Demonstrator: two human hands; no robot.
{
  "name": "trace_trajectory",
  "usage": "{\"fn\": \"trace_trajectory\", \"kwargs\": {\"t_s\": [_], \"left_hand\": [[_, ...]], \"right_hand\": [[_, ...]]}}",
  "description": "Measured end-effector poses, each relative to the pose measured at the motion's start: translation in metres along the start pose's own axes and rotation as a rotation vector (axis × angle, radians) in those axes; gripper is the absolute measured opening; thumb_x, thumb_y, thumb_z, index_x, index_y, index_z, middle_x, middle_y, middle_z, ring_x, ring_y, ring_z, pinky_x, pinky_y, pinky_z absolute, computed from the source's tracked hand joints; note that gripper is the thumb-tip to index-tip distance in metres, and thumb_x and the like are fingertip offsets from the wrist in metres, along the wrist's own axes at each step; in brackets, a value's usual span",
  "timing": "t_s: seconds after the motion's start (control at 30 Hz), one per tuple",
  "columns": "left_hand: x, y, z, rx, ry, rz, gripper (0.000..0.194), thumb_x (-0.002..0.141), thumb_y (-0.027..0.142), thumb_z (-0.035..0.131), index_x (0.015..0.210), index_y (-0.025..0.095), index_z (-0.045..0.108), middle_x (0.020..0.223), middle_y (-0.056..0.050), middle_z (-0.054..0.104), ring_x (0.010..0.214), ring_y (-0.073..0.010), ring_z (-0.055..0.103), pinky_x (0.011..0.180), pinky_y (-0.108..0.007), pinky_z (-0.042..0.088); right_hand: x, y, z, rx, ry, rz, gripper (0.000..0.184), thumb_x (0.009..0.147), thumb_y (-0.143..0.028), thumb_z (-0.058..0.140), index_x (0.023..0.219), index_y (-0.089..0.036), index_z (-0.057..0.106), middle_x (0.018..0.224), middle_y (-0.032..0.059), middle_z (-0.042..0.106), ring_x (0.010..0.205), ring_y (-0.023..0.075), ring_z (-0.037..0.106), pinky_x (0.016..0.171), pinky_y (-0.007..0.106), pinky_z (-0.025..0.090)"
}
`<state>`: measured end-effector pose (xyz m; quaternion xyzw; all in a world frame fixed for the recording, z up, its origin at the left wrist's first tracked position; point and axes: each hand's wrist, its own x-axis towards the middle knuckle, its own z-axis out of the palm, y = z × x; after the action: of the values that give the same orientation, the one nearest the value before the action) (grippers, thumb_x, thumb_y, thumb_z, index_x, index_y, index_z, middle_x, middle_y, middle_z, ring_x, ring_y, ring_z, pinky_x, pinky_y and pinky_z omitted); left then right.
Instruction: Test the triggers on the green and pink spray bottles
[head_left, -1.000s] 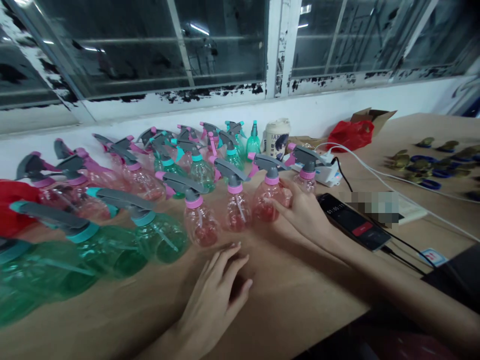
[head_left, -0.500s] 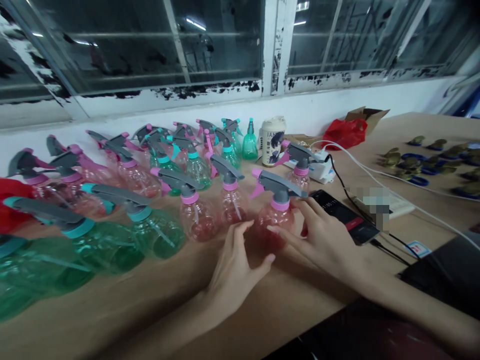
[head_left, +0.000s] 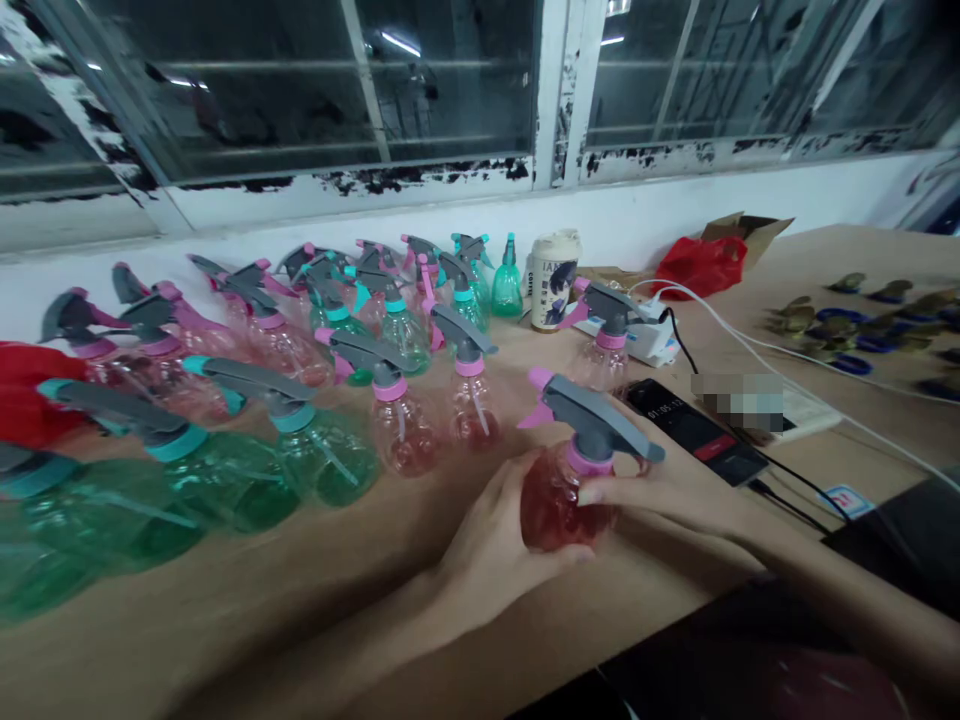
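Note:
A pink see-through spray bottle (head_left: 559, 505) with a grey and pink trigger head is between my hands, tilted slightly. My left hand (head_left: 495, 525) wraps its left side and underside, the thumb below. On the right, my right hand (head_left: 641, 495) grips it just under the pink collar, its far fingers hidden behind the bottle. Two more pink spray bottles (head_left: 475, 415) (head_left: 405, 430) stand just beyond my left hand, and another pink spray bottle (head_left: 602, 355) stands behind the held one. Green spray bottles (head_left: 330, 465) line the left side.
Several more pink and green bottles crowd the wall. A printed cup (head_left: 553, 285), a white power strip (head_left: 652, 340), a phone (head_left: 690, 430) with cables and a red bag (head_left: 701, 268) are on the table (head_left: 300, 600). Blue and brass-coloured parts (head_left: 862, 320) lie far right.
My left hand has closed around the pink spray bottle, which both hands now hold. The bottle has come nearer to me and slightly right. The view has shifted a little.

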<state>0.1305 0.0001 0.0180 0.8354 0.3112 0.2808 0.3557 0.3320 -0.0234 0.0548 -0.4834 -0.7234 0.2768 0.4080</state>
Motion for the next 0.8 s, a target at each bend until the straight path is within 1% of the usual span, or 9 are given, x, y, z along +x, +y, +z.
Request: {"fn": "trace_trajectory", "kwargs": {"t_s": [0.07, 0.13, 0.2, 0.27, 0.33, 0.47, 0.57, 0.7, 0.8], "left_hand": [[0.002, 0.004, -0.001, 0.008, -0.038, -0.002, 0.084, 0.067, 0.036, 0.080, 0.136, 0.024, 0.035, 0.136, -0.011, 0.048, 0.124, -0.0331, 0.045, 0.101, -0.053, 0.038], [0.003, 0.007, -0.002, 0.024, -0.060, -0.013, 0.085, 0.066, 0.037, 0.081, 0.136, 0.024, 0.035, 0.135, -0.010, 0.049, 0.123, -0.0331, 0.047, 0.100, -0.052, 0.039], [0.005, 0.009, -0.003, 0.049, -0.071, -0.025, 0.084, 0.065, 0.037, 0.080, 0.135, 0.022, 0.036, 0.132, -0.011, 0.051, 0.120, -0.0329, 0.050, 0.098, -0.051, 0.041], [0.006, 0.009, -0.004, 0.093, -0.077, -0.025, 0.083, 0.066, 0.039, 0.079, 0.134, 0.019, 0.036, 0.130, -0.013, 0.053, 0.118, -0.0325, 0.051, 0.097, -0.050, 0.042], [0.004, 0.006, -0.006, 0.155, -0.089, -0.001, 0.086, 0.066, 0.040, 0.079, 0.135, 0.016, 0.034, 0.130, -0.015, 0.052, 0.119, -0.0324, 0.051, 0.097, -0.049, 0.043], [-0.011, -0.006, -0.012, 0.356, -0.112, 0.051, 0.095, 0.069, 0.039, 0.078, 0.142, 0.016, 0.022, 0.139, -0.017, 0.044, 0.126, -0.0316, 0.044, 0.101, -0.048, 0.039], [-0.032, -0.017, -0.018, 0.535, -0.110, 0.048, 0.088, 0.078, 0.038, 0.071, 0.144, 0.015, 0.017, 0.146, -0.017, 0.035, 0.133, -0.0300, 0.035, 0.105, -0.048, 0.035], [-0.052, -0.026, -0.024, 0.675, -0.098, 0.039, 0.075, 0.087, 0.036, 0.060, 0.144, 0.013, 0.018, 0.147, -0.016, 0.033, 0.135, -0.0272, 0.032, 0.105, -0.046, 0.036], [-0.056, -0.030, -0.025, 0.729, -0.105, 0.068, 0.065, 0.090, 0.033, 0.055, 0.143, 0.011, 0.025, 0.148, -0.014, 0.033, 0.135, -0.0263, 0.030, 0.107, -0.047, 0.034]], "right_hand": [[0.007, -0.006, 0.000, 0.159, -0.024, 0.014, 0.047, 0.079, -0.048, 0.061, 0.120, -0.027, 0.051, 0.101, 0.0046, 0.063, 0.090, 0.0249, 0.061, 0.077, 0.039, 0.051], [0.013, -0.013, 0.003, 0.213, 0.005, 0.008, 0.043, 0.079, -0.049, 0.061, 0.115, -0.029, 0.053, 0.091, 0.0025, 0.063, 0.077, 0.0222, 0.061, 0.069, 0.037, 0.051], [0.017, -0.019, 0.007, 0.215, 0.033, 0.003, 0.032, 0.078, -0.048, 0.061, 0.102, -0.027, 0.056, 0.081, 0.0007, 0.059, 0.070, 0.0198, 0.057, 0.064, 0.034, 0.049], [0.020, -0.023, 0.011, 0.198, 0.052, -0.022, 0.021, 0.078, -0.044, 0.063, 0.083, -0.025, 0.054, 0.074, -0.0009, 0.052, 0.068, 0.0180, 0.054, 0.065, 0.033, 0.047], [0.022, -0.025, 0.013, 0.190, 0.067, -0.072, 0.023, 0.079, -0.040, 0.063, 0.072, -0.024, 0.048, 0.071, -0.0019, 0.048, 0.068, 0.0170, 0.052, 0.066, 0.032, 0.046], [0.027, -0.026, 0.014, 0.175, 0.093, -0.146, 0.024, 0.082, -0.038, 0.058, 0.068, -0.024, 0.045, 0.068, -0.0023, 0.046, 0.062, 0.0162, 0.047, 0.061, 0.031, 0.042], [0.035, -0.024, 0.014, 0.113, 0.123, -0.175, 0.025, 0.082, -0.037, 0.058, 0.065, -0.024, 0.045, 0.066, -0.0018, 0.046, 0.061, 0.0168, 0.047, 0.061, 0.032, 0.040], [0.045, -0.017, 0.020, 0.094, 0.149, -0.215, 0.026, 0.082, -0.037, 0.057, 0.063, -0.025, 0.045, 0.065, -0.0012, 0.046, 0.063, 0.0174, 0.047, 0.063, 0.033, 0.041], [0.048, -0.009, 0.025, 0.137, 0.230, -0.144, 0.021, 0.082, -0.036, 0.060, 0.066, -0.025, 0.051, 0.068, -0.0014, 0.052, 0.066, 0.0172, 0.052, 0.069, 0.033, 0.045]]}}
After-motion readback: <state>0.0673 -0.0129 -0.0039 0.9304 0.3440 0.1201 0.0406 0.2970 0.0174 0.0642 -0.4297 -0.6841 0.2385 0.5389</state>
